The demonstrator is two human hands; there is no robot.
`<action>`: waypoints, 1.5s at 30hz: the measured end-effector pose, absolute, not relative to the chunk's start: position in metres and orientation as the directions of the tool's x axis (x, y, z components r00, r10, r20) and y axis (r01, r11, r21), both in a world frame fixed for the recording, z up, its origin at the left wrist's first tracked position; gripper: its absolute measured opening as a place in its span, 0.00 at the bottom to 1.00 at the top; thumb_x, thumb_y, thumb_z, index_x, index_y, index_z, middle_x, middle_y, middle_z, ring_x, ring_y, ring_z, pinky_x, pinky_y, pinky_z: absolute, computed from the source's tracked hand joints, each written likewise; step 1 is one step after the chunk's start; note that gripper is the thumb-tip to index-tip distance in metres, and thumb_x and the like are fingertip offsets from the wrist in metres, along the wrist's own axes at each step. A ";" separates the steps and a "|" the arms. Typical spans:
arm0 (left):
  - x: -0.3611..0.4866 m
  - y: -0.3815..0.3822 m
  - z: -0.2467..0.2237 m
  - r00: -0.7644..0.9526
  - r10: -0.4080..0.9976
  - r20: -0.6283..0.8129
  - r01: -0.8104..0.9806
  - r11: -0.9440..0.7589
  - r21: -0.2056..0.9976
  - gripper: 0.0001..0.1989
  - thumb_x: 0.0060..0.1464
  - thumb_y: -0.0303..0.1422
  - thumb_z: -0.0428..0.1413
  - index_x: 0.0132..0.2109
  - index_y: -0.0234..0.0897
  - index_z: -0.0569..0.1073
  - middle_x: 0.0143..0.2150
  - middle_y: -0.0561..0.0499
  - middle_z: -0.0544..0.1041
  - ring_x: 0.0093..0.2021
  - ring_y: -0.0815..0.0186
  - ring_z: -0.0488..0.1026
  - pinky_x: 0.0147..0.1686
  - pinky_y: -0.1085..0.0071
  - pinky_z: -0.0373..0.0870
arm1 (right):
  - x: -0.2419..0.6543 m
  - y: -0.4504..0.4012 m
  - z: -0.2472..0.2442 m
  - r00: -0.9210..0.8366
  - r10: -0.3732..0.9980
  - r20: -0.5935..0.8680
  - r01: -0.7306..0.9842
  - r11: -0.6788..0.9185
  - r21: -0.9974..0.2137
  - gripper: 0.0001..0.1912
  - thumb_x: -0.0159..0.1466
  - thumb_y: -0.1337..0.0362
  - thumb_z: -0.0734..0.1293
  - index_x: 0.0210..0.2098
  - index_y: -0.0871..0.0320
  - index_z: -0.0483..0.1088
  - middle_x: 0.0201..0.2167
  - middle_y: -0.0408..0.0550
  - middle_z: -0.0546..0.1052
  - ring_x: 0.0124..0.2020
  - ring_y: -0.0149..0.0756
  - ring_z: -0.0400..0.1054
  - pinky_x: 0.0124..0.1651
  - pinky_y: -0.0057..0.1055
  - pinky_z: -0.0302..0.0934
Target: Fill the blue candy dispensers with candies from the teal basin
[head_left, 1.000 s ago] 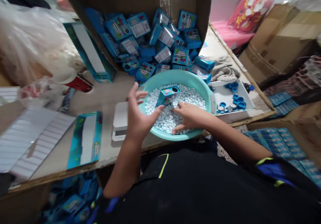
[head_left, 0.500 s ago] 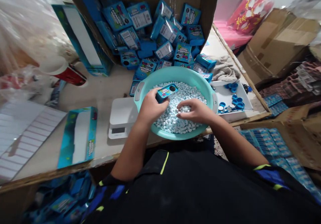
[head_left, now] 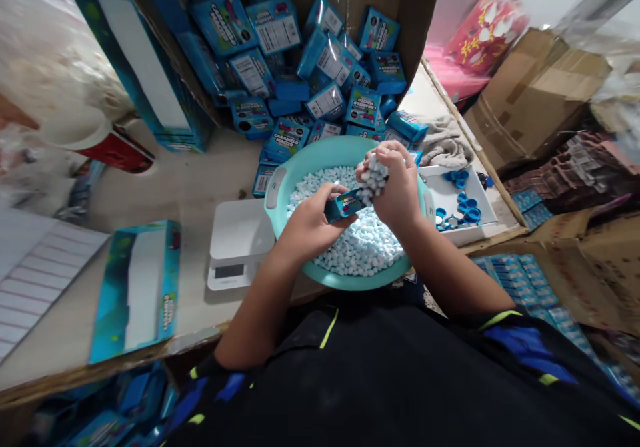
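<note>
A turquoise basin (head_left: 320,148) holds many small pale blue and white candies (head_left: 370,243). Over its middle, my left hand (head_left: 315,223) is closed around a small blue box (head_left: 344,205), which lies tilted. My right hand (head_left: 395,183) is raised beside the box's right end, its fingers curled round a heap of candies (head_left: 374,175). Some of these candies touch that end of the box. The box's opening is hidden by them.
Left of the basin sits a white scale (head_left: 240,237). Behind is a cardboard carton (head_left: 425,7) with many blue boxes. A white tray (head_left: 487,200) with blue caps stands right, a red cup (head_left: 117,150) and an open blue display box (head_left: 135,293) left.
My right hand has risen out of the candies with a handful, up to the box. The box in my left hand has been lowered slightly and turned. The view has shifted a little.
</note>
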State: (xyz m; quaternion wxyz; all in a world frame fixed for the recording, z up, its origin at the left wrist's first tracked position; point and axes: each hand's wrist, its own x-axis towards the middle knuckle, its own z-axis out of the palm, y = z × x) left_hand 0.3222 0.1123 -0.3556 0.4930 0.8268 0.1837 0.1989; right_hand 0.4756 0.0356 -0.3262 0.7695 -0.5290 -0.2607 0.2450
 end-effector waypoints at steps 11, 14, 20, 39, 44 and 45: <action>0.323 0.110 -0.346 0.851 0.437 0.292 0.049 -0.619 0.784 0.25 0.64 0.40 0.61 0.65 0.42 0.68 0.63 0.43 0.77 0.60 0.53 0.77 0.57 0.59 0.77 | 0.485 0.027 -0.332 0.702 0.685 0.194 0.185 0.088 -0.979 0.18 0.68 0.43 0.63 0.39 0.51 0.65 0.35 0.45 0.72 0.42 0.40 0.74 0.45 0.38 0.71; 0.323 0.107 -0.346 0.837 0.383 0.391 -0.018 -0.695 0.719 0.26 0.65 0.36 0.61 0.67 0.43 0.66 0.65 0.42 0.75 0.64 0.53 0.74 0.61 0.57 0.76 | 0.480 0.024 -0.330 0.727 0.651 0.216 0.153 0.153 -0.976 0.18 0.70 0.44 0.61 0.37 0.52 0.66 0.34 0.46 0.71 0.42 0.41 0.74 0.45 0.40 0.71; 0.322 0.104 -0.345 0.816 0.275 0.509 -0.128 -0.772 0.623 0.17 0.67 0.29 0.57 0.61 0.42 0.71 0.60 0.44 0.78 0.61 0.57 0.76 0.60 0.56 0.78 | 0.473 0.019 -0.328 0.683 0.671 0.288 0.123 0.283 -0.951 0.22 0.70 0.43 0.59 0.31 0.53 0.63 0.33 0.46 0.69 0.36 0.37 0.73 0.43 0.39 0.72; 0.318 0.101 -0.349 0.749 0.430 0.504 -0.023 -0.743 0.669 0.27 0.66 0.39 0.62 0.67 0.41 0.65 0.63 0.41 0.76 0.63 0.53 0.76 0.61 0.57 0.79 | 0.474 0.019 -0.324 0.634 0.727 0.264 0.112 0.252 -0.961 0.28 0.72 0.40 0.57 0.26 0.54 0.63 0.32 0.50 0.75 0.45 0.44 0.76 0.55 0.50 0.72; 0.319 0.106 -0.353 0.739 0.508 0.443 -0.009 -0.649 0.760 0.24 0.65 0.40 0.63 0.63 0.41 0.69 0.60 0.41 0.77 0.59 0.55 0.78 0.58 0.57 0.79 | 0.472 0.012 -0.325 0.562 0.741 0.368 0.174 0.329 -0.928 0.17 0.72 0.51 0.58 0.33 0.52 0.69 0.36 0.49 0.79 0.49 0.43 0.77 0.60 0.49 0.70; 0.318 0.106 -0.354 0.744 0.513 0.428 -0.010 -0.632 0.775 0.24 0.64 0.41 0.63 0.62 0.41 0.69 0.59 0.42 0.78 0.58 0.55 0.79 0.58 0.58 0.79 | 0.472 0.010 -0.326 0.541 0.742 0.395 0.205 0.339 -0.918 0.14 0.72 0.54 0.59 0.35 0.52 0.70 0.39 0.49 0.79 0.50 0.43 0.77 0.61 0.48 0.70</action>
